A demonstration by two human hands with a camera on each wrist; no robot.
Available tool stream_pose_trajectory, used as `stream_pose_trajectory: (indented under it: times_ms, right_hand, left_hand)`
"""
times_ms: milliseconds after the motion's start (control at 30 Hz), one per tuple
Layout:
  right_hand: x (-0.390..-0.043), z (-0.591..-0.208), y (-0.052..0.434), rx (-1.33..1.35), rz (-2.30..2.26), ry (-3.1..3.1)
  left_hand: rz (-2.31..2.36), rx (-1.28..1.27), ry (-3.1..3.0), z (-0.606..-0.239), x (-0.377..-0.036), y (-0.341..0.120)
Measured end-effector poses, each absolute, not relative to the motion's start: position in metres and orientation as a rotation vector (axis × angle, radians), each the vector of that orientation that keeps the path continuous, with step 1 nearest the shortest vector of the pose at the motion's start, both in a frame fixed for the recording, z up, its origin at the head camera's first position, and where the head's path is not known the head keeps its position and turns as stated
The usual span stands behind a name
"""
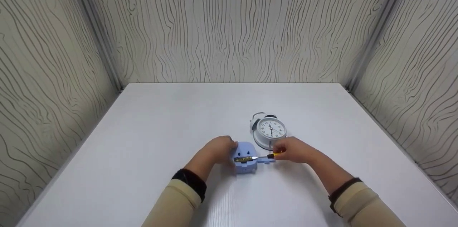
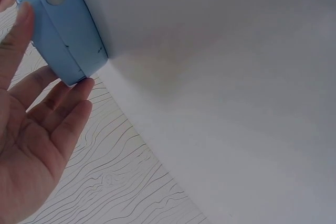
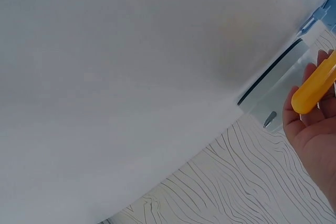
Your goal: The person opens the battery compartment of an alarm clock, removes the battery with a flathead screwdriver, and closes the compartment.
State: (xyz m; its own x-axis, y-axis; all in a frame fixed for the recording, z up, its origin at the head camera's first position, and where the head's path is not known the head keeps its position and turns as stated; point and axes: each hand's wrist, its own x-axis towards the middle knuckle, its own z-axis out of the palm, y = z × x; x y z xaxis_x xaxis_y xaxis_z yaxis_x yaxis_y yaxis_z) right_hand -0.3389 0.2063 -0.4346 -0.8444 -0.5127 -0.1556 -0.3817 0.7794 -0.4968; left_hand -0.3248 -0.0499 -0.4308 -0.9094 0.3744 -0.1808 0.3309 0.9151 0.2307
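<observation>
A small blue clock [image 1: 246,159] lies on the white desk [image 1: 150,141], near the front edge and a little right of the middle. The left hand [image 1: 219,151] steadies it from its left side. The left wrist view shows the fingers [image 2: 68,95] nearly straight, their tips touching the clock's blue rim [image 2: 63,30], with the thumb resting against the upper edge, so the hand braces the clock rather than wrapping round it.

The right hand [image 1: 291,150] grips a screwdriver [image 1: 263,156] with a yellow handle. In the head view the metal shaft runs leftward from the fingers and its tip lies over the clock's body, where a dark strip crosses the blue plastic. The right wrist view shows the yellow handle [image 3: 314,85] pinched between the curled fingers [image 3: 310,124].

A small blue piece [image 1: 265,160] lies on the desk just right of the clock, under the screwdriver shaft; what it is cannot be told.

Behind the right hand stands a white alarm clock [image 1: 270,131] with two bells on top and a round dial facing the person. It is just beyond the knuckles, and whether they touch cannot be told.

Both forearms wear beige sleeves [image 1: 175,202] with dark cuffs. Panels with a wavy wood-grain pattern [image 1: 229,23] enclose the desk on three sides.
</observation>
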Motion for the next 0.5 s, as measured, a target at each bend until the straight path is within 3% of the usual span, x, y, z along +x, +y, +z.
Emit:
stream_pose_trajectory:
  times_ms: [267,500]
  right_hand:
    - [-0.339,-0.428,0.21,-0.67,-0.693,2.73]
    - [-0.345,-0.421,0.222,-0.37,-0.809,2.813]
  left_hand:
    - [0.188,0.637,2.872,-0.429,-0.324,-0.052]
    - [0.214,0.628,2.867,-0.429,-0.325,-0.052]
